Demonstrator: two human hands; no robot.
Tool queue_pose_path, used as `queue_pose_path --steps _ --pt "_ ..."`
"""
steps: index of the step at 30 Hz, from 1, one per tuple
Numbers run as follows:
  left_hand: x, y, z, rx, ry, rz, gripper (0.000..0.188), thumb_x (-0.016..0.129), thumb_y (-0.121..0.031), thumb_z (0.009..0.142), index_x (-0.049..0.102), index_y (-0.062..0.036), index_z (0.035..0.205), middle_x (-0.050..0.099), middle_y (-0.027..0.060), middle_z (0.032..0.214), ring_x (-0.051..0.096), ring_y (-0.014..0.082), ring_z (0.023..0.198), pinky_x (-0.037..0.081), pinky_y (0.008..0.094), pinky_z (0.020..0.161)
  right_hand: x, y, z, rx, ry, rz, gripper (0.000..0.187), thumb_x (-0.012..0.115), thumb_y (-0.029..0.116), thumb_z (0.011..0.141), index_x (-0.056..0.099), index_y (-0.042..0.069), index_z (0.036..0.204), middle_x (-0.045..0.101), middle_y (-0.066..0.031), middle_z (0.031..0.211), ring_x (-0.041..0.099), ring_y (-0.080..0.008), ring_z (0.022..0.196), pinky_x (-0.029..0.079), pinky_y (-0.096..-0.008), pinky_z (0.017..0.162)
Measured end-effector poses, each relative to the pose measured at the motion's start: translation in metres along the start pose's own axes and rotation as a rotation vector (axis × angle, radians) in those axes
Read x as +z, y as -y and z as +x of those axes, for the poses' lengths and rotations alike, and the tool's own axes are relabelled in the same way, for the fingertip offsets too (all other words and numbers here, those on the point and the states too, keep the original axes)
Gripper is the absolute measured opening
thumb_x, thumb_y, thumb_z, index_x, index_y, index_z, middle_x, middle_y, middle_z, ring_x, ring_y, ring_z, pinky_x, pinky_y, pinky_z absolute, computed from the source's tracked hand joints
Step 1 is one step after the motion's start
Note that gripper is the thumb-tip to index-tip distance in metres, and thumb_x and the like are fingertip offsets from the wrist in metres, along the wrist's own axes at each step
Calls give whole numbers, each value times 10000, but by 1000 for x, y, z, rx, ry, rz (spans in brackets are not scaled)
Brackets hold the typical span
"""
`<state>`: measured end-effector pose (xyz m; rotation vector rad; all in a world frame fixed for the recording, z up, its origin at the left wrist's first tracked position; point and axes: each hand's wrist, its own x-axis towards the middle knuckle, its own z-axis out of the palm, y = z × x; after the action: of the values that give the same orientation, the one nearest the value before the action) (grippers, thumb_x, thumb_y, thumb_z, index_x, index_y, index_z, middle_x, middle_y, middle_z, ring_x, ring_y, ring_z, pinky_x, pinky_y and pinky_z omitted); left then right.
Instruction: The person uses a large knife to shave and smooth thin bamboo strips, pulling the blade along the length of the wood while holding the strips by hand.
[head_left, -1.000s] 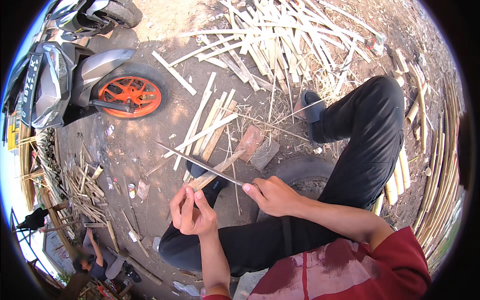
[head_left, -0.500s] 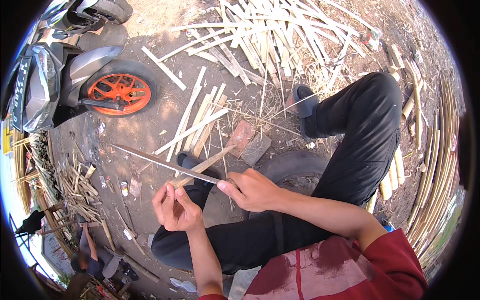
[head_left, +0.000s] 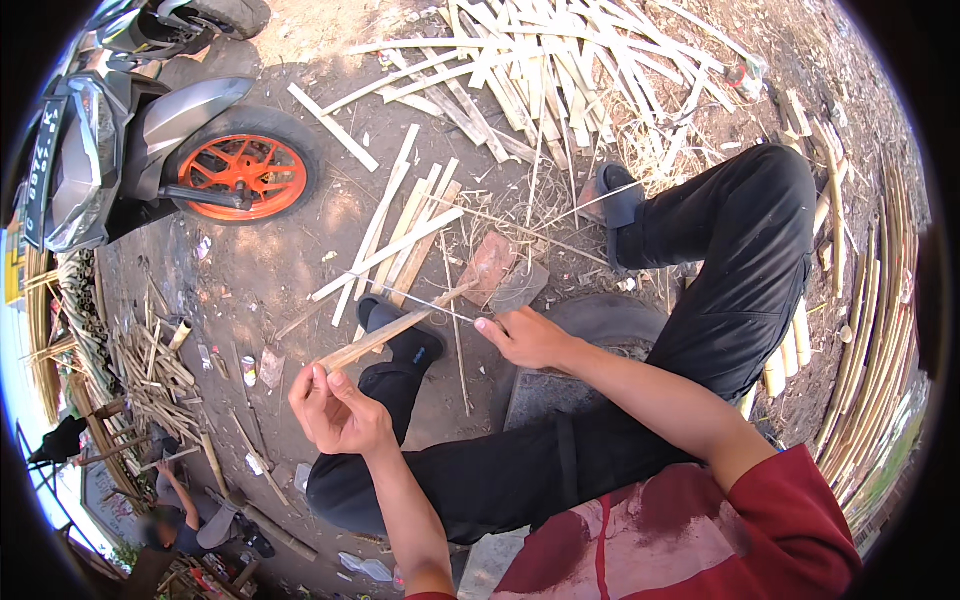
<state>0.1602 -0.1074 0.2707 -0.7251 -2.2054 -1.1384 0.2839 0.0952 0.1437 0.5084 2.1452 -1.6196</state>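
Observation:
My left hand pinches the near end of a split bamboo strip, which slants up to the right over my sandalled foot. In my right hand is a long-bladed knife, its handle hidden by the fingers. The blade appears nearly edge-on as a thin bright line pointing up-left, and it crosses above the far part of the strip. Whether blade and strip touch, I cannot tell. Beyond the strip's far end lies a reddish brick beside a grey block.
Loose bamboo slats lie ahead, with a big slat pile farther off. A motorcycle wheel stands at left. An old tyre lies by my legs. Bamboo poles line the right; another person sits lower left.
The knife has moved right and away from my left hand along the strip, its blade turning from broadside to nearly edge-on. My left hand has shifted slightly left, still holding the strip.

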Motion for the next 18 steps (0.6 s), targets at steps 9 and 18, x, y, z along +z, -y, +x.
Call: queue_pose_path --steps 9,18 --pt "20 -12 12 -286 -62 -694 196 573 19 874 396 -53 918 593 186 946 634 251 821 582 434 741 3 38 -13 -150 69 37 714 380 562 1058 676 -53 850 654 -300 753 663 -494 818 504 -569 792" --pt "23 -20 39 -498 -26 -1180 370 563 -401 911 409 -77 822 365 31 633 370 145 565 351 291 555 1 0 -2 126 114 -67 678 390 534 1067 654 -48 840 642 -289 720 659 -475 771 496 -561 750"
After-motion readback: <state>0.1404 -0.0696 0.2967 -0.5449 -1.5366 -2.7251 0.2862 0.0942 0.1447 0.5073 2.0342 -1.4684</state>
